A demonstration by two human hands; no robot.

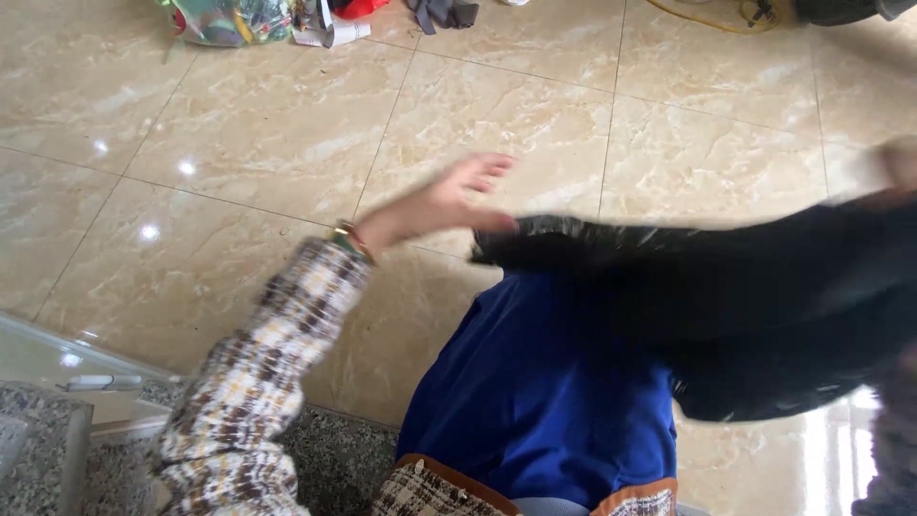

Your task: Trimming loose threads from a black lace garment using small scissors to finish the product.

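Left grip [449, 203] is open, thumb touching the black cloth [726, 306]. Right grip [898, 167] is blurry; I cannot tell. Blue cloth [535, 392] lies underneath.

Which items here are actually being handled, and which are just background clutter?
Being handled:
- black garment, stretched between the two hands
- left hand, at the garment's left edge
- right hand, blurred, at its right end
- blue cloth, lying under the garment

Lying about:
- colourful bag on the tiled floor
- yellow cable
- grey cloth
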